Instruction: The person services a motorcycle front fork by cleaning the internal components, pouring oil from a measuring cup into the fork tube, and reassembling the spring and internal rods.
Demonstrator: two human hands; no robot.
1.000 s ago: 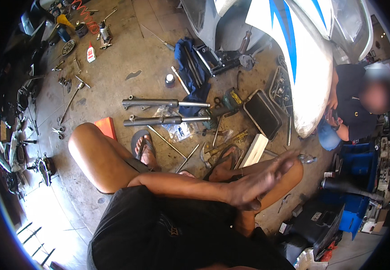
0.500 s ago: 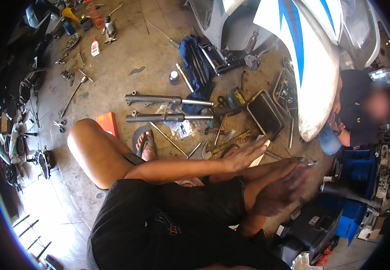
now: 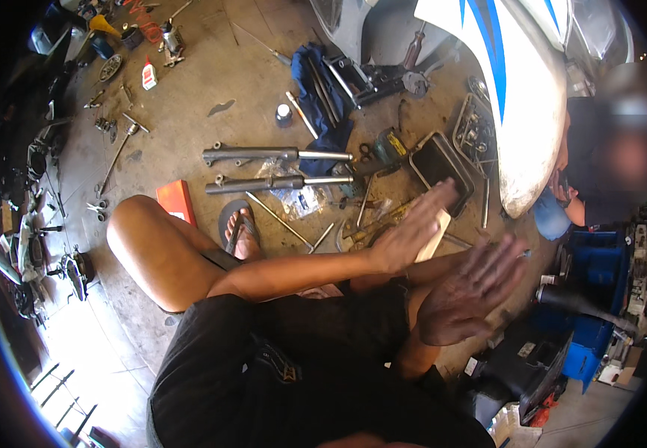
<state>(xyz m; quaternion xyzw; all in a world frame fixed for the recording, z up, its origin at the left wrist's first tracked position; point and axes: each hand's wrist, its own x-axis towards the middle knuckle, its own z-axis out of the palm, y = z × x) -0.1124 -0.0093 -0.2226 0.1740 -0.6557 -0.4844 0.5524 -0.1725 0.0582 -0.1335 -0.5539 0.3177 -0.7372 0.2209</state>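
My left hand (image 3: 413, 235) is held out in mid-air, palm down, its fingers stretched and slightly smeared by motion. Just below its fingers shows a pale, flat strip (image 3: 433, 237), partly covered, whose kind I cannot make out. My right hand (image 3: 474, 293) is raised over my right leg with its fingers spread; nothing is in it. On the floor ahead lie two motorcycle fork legs, the far fork leg (image 3: 252, 154) and the near fork leg (image 3: 256, 184), side by side. A black tray (image 3: 434, 160) lies beyond my left fingertips, beside a hammer (image 3: 349, 237).
A white and blue motorcycle body (image 3: 525, 97) stands at far right, with a person (image 3: 599, 164) crouching beside it. A dark blue cloth (image 3: 331, 142), a red box (image 3: 177, 201) and a white-capped bottle (image 3: 284, 116) lie ahead. A black toolbox (image 3: 521, 366) sits at lower right.
My right hand has risen and its fingers have spread. My left hand has tilted up a little, its fingertips farther from me. The view has shifted slightly.
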